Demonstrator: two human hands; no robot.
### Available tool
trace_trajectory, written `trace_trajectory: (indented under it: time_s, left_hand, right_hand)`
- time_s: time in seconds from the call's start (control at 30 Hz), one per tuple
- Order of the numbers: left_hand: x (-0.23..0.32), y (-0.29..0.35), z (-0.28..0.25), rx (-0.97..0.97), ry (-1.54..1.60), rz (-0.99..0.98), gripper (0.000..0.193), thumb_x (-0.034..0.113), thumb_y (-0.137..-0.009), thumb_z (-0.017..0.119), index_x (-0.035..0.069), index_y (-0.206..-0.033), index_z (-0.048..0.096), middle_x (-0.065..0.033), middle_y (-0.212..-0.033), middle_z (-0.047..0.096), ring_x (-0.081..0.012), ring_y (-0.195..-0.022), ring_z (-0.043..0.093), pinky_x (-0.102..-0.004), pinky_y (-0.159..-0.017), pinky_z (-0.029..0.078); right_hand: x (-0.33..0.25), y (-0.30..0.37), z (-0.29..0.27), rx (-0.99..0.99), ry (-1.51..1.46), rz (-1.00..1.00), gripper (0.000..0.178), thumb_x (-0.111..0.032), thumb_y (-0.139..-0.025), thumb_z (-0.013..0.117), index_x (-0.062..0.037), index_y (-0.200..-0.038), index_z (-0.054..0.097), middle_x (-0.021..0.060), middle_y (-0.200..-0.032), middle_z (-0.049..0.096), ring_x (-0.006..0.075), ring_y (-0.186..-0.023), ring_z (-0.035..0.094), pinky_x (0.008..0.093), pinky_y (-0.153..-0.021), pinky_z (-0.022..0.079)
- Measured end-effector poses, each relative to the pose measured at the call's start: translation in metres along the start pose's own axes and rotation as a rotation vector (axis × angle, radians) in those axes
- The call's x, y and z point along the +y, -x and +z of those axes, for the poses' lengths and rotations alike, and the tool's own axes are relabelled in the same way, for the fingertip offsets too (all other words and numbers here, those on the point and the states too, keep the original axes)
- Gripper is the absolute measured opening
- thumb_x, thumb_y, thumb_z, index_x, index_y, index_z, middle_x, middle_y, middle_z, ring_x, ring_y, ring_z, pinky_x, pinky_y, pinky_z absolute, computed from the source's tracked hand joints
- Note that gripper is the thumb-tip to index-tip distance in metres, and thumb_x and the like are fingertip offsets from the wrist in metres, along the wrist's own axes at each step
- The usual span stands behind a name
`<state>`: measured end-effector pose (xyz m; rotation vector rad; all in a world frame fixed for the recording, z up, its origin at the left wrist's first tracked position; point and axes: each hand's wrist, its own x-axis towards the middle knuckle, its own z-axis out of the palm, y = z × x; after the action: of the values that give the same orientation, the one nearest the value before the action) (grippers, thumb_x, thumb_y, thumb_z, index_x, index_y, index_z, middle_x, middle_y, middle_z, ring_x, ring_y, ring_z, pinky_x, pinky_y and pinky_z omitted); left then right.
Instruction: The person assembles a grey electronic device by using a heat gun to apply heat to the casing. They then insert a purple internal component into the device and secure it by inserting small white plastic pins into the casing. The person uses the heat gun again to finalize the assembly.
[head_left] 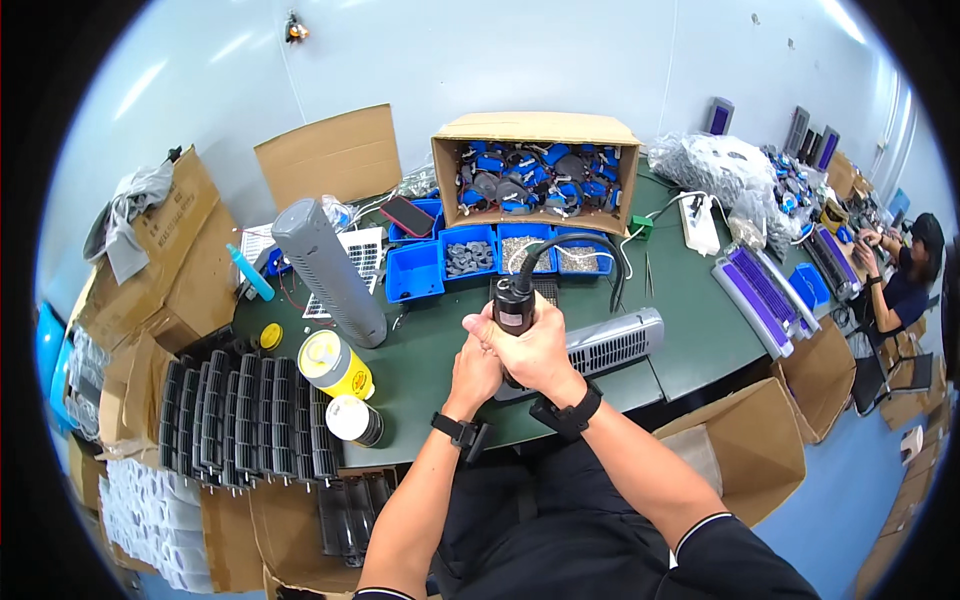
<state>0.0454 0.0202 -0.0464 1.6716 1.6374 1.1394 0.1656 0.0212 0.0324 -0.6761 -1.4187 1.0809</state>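
Note:
A black corded electric screwdriver (514, 303) stands upright in front of me, its thick cable curving away to the right. My right hand (541, 350) is wrapped round its body. Pressed against it from the other side, my left hand (478, 372) is closed too, with its fingers partly hidden. Below the tool lies a grey slotted plastic housing (622, 340), partly covered by my hands. The screwdriver's tip is out of sight behind them. A taller grey housing (330, 270) stands tilted to the left.
Blue bins (469, 251) hold small parts and screws. Behind them a cardboard box (540, 125) contains blue-and-black motors. Black fan rollers (245, 415), a yellow tub (340, 365) and a white-lidded container (350, 418) are at left. Purple-grilled housings (757, 290) and a seated person (905, 280) are right.

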Motion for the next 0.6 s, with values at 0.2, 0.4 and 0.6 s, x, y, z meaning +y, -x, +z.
trace_trajectory:
  time_s: [0.2, 0.4, 0.6]
  left_hand:
    - [-0.006, 0.001, -0.005, -0.001, -0.016, 0.081, 0.051, 0.042, -0.102, 0.055, 0.022, -0.149, 0.051, -0.0191, -0.125, 0.073, -0.0462, -0.114, 0.068, -0.0524, -0.090, 0.055]
    - [-0.001, -0.003, 0.001, 0.045, 0.224, -0.005, 0.050, 0.047, -0.105, 0.055, 0.012, -0.141, 0.056, -0.0196, -0.115, 0.074, -0.0365, -0.108, 0.072, -0.0461, -0.092, 0.054]
    - [0.002, 0.024, 0.014, 0.271, 0.243, -0.246, 0.043, 0.039, -0.112, 0.046, 0.001, -0.129, 0.056, -0.0213, -0.095, 0.072, -0.0356, -0.087, 0.069, -0.0462, -0.083, 0.052]
  right_hand:
    - [-0.008, 0.008, 0.007, -0.007, 0.019, -0.046, 0.037, -0.027, -0.085, 0.092, -0.0048, -0.091, 0.063, -0.0012, -0.079, 0.063, 0.0088, -0.074, 0.056, 0.0289, -0.070, 0.051]
    - [-0.023, -0.004, -0.008, -0.100, -0.039, -0.101, 0.027, -0.015, -0.088, 0.089, -0.0017, -0.090, 0.065, 0.0026, -0.083, 0.067, 0.0083, -0.074, 0.060, 0.0266, -0.067, 0.052]
    - [-0.040, -0.050, -0.016, -0.113, -0.076, -0.276, 0.021, -0.008, -0.093, 0.081, 0.0039, -0.087, 0.065, 0.0143, -0.085, 0.071, 0.0145, -0.066, 0.068, 0.0265, -0.056, 0.055]
